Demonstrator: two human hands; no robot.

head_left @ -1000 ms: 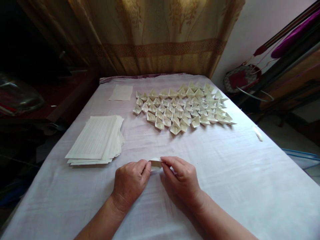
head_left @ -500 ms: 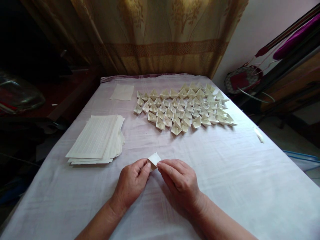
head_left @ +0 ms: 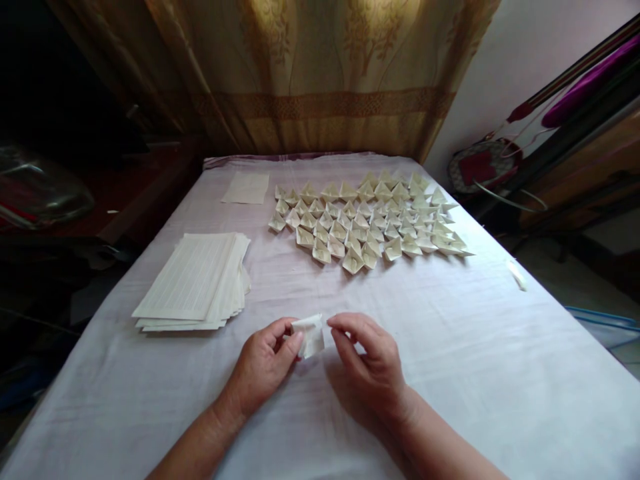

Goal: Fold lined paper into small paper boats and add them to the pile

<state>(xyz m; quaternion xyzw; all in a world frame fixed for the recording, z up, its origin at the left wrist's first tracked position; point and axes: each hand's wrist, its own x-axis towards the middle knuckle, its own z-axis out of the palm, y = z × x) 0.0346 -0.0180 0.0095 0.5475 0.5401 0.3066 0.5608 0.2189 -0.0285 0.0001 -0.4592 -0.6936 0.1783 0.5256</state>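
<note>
Between the thumb and fingers of my left hand (head_left: 267, 357) is a small folded piece of paper (head_left: 313, 337), off-white, with its flat face turned up toward me. My right hand (head_left: 370, 360) hovers just to the right of that paper, a narrow gap away. Its index finger and thumb are bent toward the paper, their tips close but apart, and nothing shows between them. Farther off, several rows of folded paper boats (head_left: 353, 257) stand close together on the white cloth.
A stack of lined paper sheets (head_left: 180, 277) lies on the cloth-covered table (head_left: 475, 360) to the left. Behind it is a single square sheet (head_left: 246, 188). A small white scrap (head_left: 517, 275) rests near the right edge. A curtain (head_left: 320, 100) hangs beyond the far edge.
The folded paper has turned in my left hand, so a squarer, flatter face shows. My right fingers have let go of its edge and moved slightly to the right.
</note>
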